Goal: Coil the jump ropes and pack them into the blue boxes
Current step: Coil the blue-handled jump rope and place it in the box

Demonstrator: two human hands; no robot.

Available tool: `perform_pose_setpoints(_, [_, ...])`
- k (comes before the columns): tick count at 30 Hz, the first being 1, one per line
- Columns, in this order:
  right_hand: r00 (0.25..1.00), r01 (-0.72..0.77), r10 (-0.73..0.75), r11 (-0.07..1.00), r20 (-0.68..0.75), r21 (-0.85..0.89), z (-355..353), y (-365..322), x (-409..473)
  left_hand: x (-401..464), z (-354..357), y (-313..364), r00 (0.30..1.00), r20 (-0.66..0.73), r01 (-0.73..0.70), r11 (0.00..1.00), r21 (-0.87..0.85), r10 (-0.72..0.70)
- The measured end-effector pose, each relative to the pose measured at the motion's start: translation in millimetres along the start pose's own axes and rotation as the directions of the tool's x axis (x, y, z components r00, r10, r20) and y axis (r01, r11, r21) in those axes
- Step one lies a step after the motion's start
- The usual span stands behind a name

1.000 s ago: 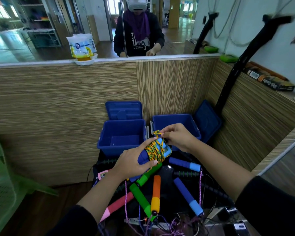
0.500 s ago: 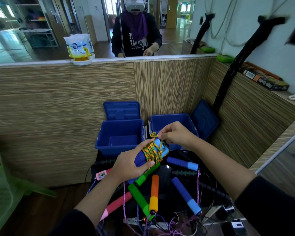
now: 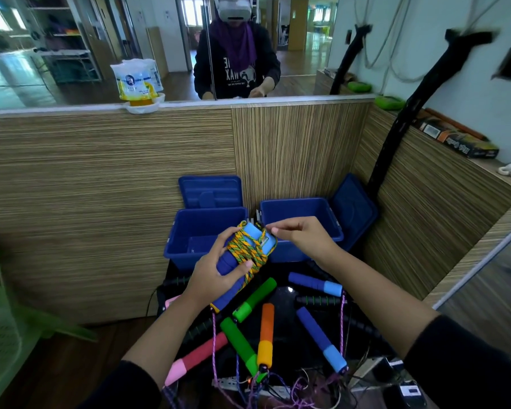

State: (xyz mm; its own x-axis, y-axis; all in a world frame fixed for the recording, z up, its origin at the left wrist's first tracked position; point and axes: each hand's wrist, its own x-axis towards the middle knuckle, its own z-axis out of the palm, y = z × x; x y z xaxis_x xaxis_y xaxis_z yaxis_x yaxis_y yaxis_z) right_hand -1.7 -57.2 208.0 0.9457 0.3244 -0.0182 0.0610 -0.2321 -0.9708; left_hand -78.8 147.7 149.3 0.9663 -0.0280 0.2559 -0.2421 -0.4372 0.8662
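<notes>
Rightward, the right hand [image 3: 301, 237] has drawn off, pinching the cord's end; the left hand [image 3: 219, 267] grips the wound jump rope [image 3: 248, 252]. Tuck the end tight before boxing.

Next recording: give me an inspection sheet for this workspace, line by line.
Surface: black table, mostly covered.
Job's things: two blue boxes open, apparently empty; loose jump rope handles; wrapped rope bundle in hand.
Clutter: nothing seen.
Hands: left hand grips bundle; right hand pinches rope end.
Cables: purple cords tangled at near edge.
Surroundings: wood partition, green chair, mirror.
</notes>
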Motion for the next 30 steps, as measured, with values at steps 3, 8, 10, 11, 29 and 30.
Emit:
perform_pose_setpoints(3, [0.998,0.054,-0.055,0.997,-0.016,-0.054,4,4,-4,0,1,4,1.0,0.005,0.011,0.999,-0.036,-0.011])
perform_pose_setpoints(8, [0.967,0.216,-0.237,0.956,-0.089,-0.201,8,3,-8,1,3,8,1.0,0.005,0.01,0.997,-0.078,-0.01])
perform_pose_setpoints(10, [0.947,0.28,-0.313,0.92,-0.08,-0.275,10,1,-9,2,5,12,1.0,0.012,0.008,0.997,-0.079,-0.008])
perform_pose_setpoints(11, [0.944,0.291,-0.323,0.911,-0.068,-0.293,11,0,-9,3,6,13,1.0,0.012,0.009,0.996,-0.085,-0.008])
perform_pose_setpoints(29, [0.979,-0.196,0.169,0.931,0.113,0.306,35,30,-23,17,50,6,0.947,-0.076,0.286,0.924,-0.255,-0.314])
perform_pose_setpoints(30, [0.98,-0.186,0.158,0.939,0.118,0.29,34,33,-23,17,52,4,0.945,-0.076,0.292,0.922,-0.253,-0.319])
